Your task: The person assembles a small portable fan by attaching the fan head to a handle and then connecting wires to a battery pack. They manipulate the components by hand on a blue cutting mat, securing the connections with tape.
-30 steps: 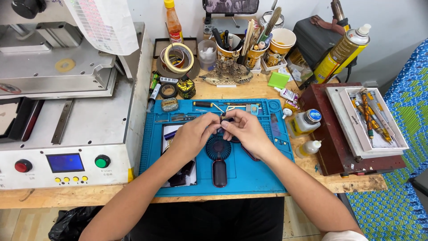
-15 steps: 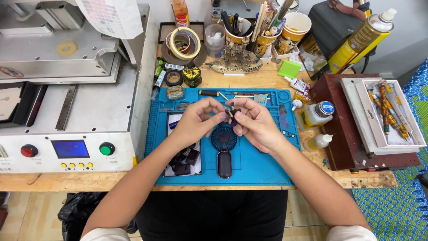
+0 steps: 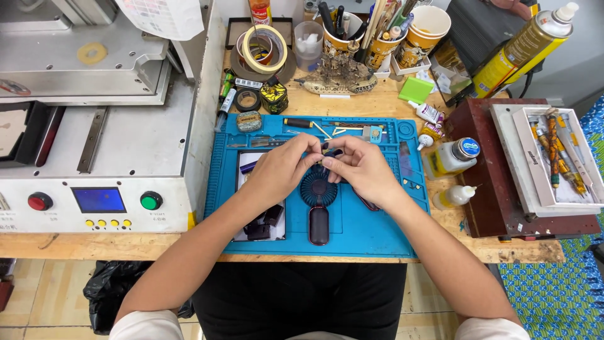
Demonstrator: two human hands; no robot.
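Fan [image 3: 318,192] lies flat at the middle of the blue mat [image 3: 377,233], handle pointing to 6 o'clock, so your left hand [image 3: 281,170] and right hand [image 3: 360,169] can meet over its head, each grip pinching a small dark part too tiny to identify. Tools [image 3: 327,128] lie at 12 o'clock, bottles [image 3: 452,157] at 3, a machine [image 3: 94,145] at 9; dark parts [image 3: 264,223] sit beside the handle, and nothing blocks your hands.

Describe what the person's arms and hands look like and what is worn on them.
Both forearms are bare. The left hand and right hand wear no gloves, and no rings or watch show. Short pale sleeves cover only the upper arms at the picture's bottom edge.
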